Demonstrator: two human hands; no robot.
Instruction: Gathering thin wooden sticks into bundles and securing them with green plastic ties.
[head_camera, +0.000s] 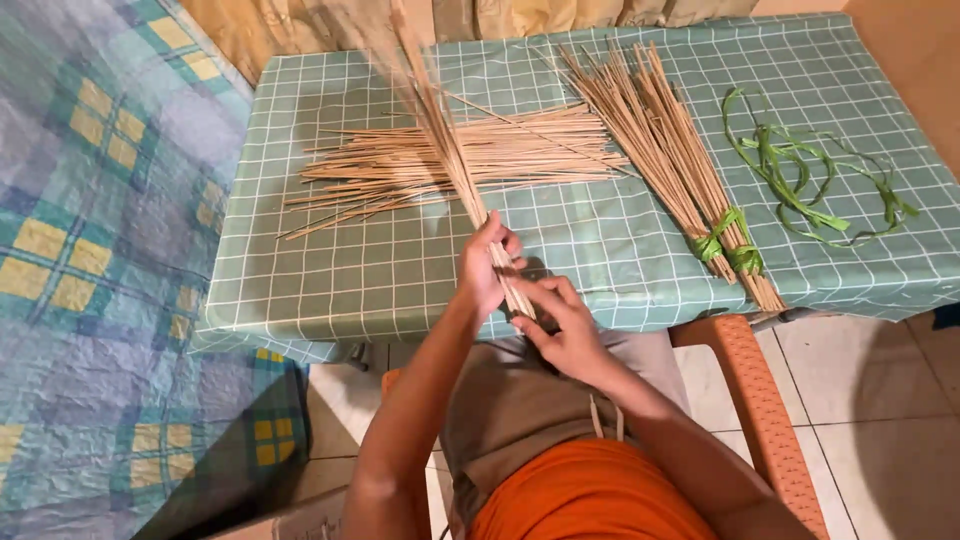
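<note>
My left hand (487, 262) grips a thin bundle of pale sticks (447, 140) that slants up and away over the table. My right hand (562, 325) pinches the bundle's lower end just below the left hand, near the table's front edge. Behind the held bundle, a loose pile of sticks (470, 155) lies spread sideways on the green checked tablecloth (400, 265). To the right lie bundles of sticks tied with green strips (727, 243).
Loose green strips (800, 180) lie at the table's right. An orange plastic chair (755, 400) stands under me. A blue and yellow checked bedspread (90, 250) fills the left. White floor tiles (870, 400) show at the lower right.
</note>
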